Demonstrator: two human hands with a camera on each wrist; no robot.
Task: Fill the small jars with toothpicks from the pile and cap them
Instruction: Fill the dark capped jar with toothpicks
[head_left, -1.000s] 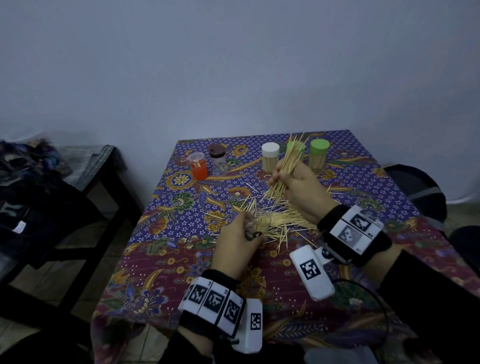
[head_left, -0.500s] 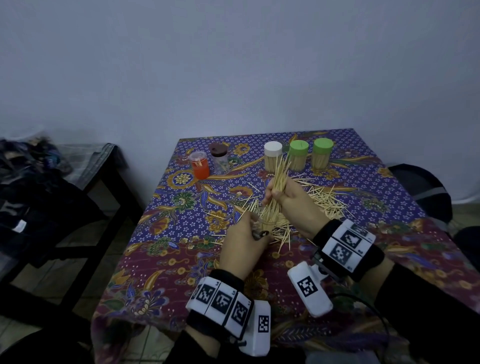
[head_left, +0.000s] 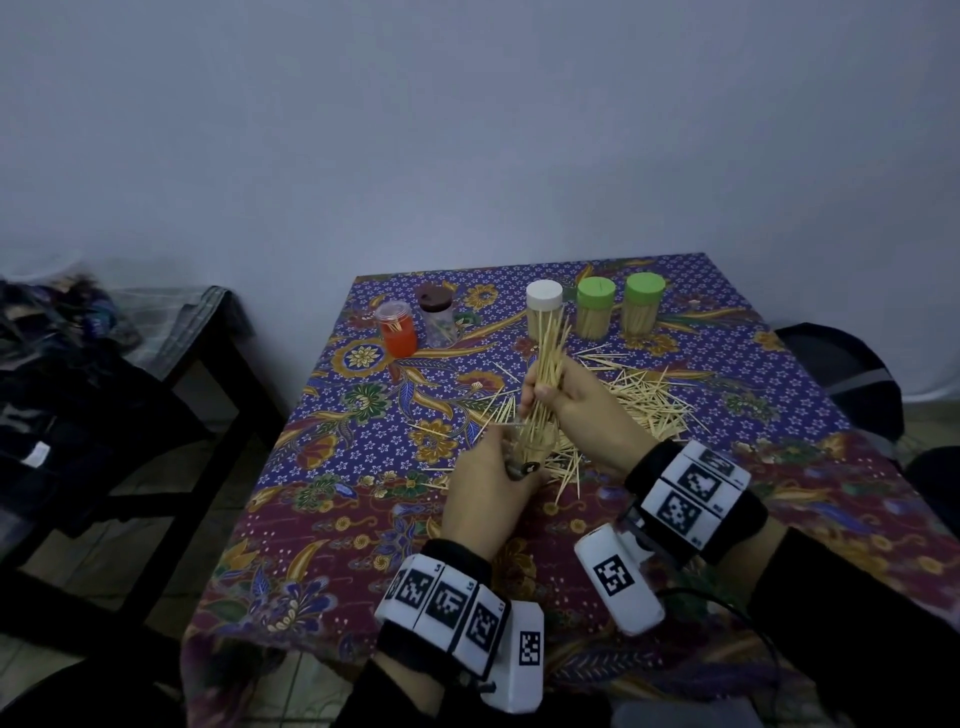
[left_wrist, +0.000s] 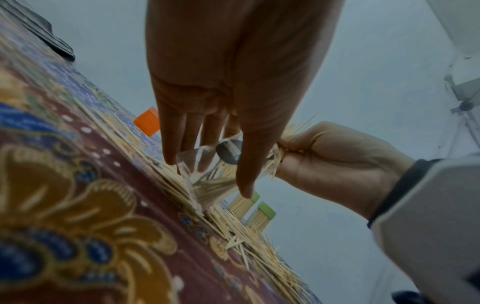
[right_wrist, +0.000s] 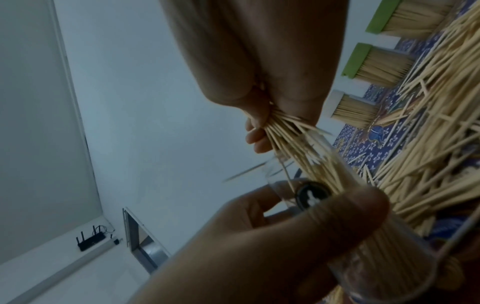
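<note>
- Far left of the grip, a dark side table (head_left: 171, 358) carries a heap of clothes (head_left: 57, 332), well apart from the work.
- Up and left of the hands, an orange jar (head_left: 397, 332) and a brown-capped jar (head_left: 437, 317) stand side by side on the batik tablecloth (head_left: 332, 525).
- Left hand (head_left: 488, 493) wraps thumb and fingers round the clear jar (head_left: 527, 449), open mouth up, toothpicks already inside.
- Directly above it, right hand (head_left: 582, 402) pinches a bundle of toothpicks (head_left: 548, 364), upright, lower tips in the jar's mouth.
- Beyond the bundle, a white-capped jar (head_left: 544, 306), then two green-capped jars (head_left: 596, 306) (head_left: 644, 301), all packed full.
- Right of the grip, the loose pile of toothpicks (head_left: 649, 400) sprawls, strays reaching under both hands.
- Near edge of the cloth lies bare towards the wrists; the far right edge has open cloth beyond the pile.
</note>
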